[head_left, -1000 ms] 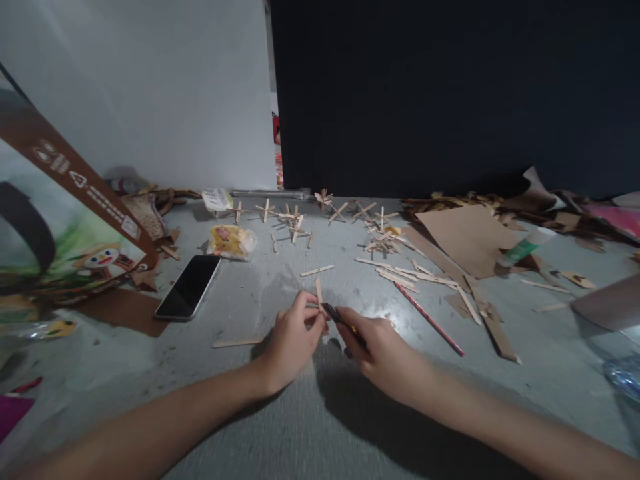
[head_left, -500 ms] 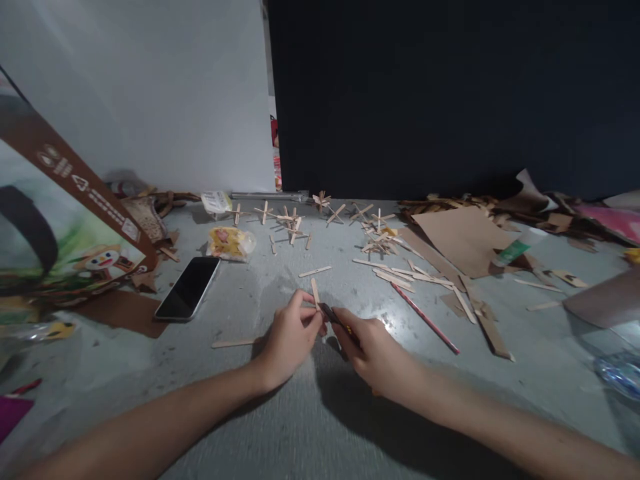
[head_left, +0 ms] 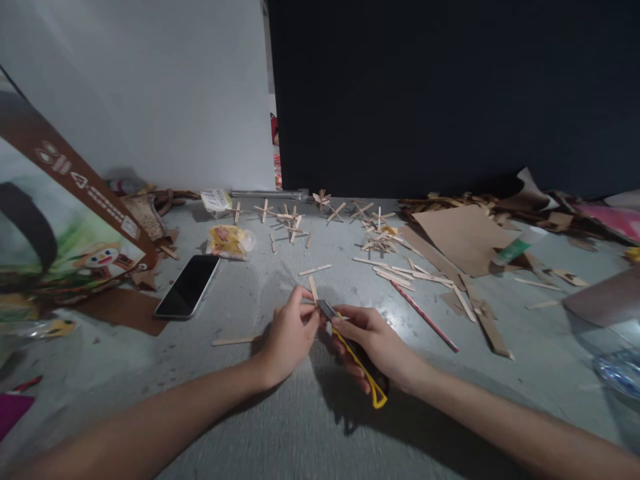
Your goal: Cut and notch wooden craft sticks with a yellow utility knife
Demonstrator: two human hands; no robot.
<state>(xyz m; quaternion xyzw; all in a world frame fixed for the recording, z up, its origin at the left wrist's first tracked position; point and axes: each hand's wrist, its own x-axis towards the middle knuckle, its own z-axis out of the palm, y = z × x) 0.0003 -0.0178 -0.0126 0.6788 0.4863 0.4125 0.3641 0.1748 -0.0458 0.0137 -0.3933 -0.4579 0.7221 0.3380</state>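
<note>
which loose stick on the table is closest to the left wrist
The stick lying left of the left hand, its right end beside the wrist; the other loose sticks are farther off, ahead or to the right.

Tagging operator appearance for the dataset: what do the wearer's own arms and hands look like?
Left hand and right hand: ungloved, five-fingered human hands, no rings visible, though some fingers are partly hidden. Left forearm and right forearm: bare to the frame edge, no sleeve, watch, bracelet, cable or marking visible.
</note>
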